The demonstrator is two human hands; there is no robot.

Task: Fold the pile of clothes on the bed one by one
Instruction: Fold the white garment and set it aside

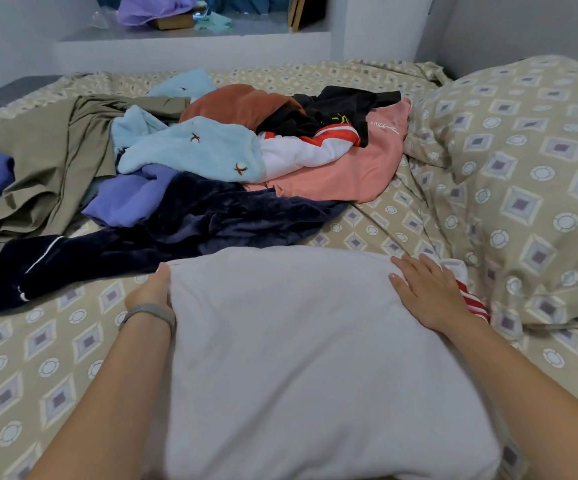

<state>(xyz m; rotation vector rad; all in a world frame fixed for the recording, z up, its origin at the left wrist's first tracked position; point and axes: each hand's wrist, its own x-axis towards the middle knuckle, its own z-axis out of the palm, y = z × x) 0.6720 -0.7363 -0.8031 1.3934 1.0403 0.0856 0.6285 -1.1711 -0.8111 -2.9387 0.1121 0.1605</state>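
Your left hand (pixel 152 289) grips the white garment's (pixel 298 358) left edge, fingers tucked under; your right hand (pixel 426 289) lies flat, fingers straight, at its two o'clock corner. Garment at six o'clock on the patterned bed (pixel 55 358); clothes pile (pixel 211 161) at twelve; pillow (pixel 522 168) at two; wall shelf (pixel 194 36) beyond.

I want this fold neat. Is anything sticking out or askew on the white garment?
Yes: a red-and-white striped cuff pokes out from the right edge of the folded white garment, just beyond the right hand pressing there. Otherwise it looks flat.
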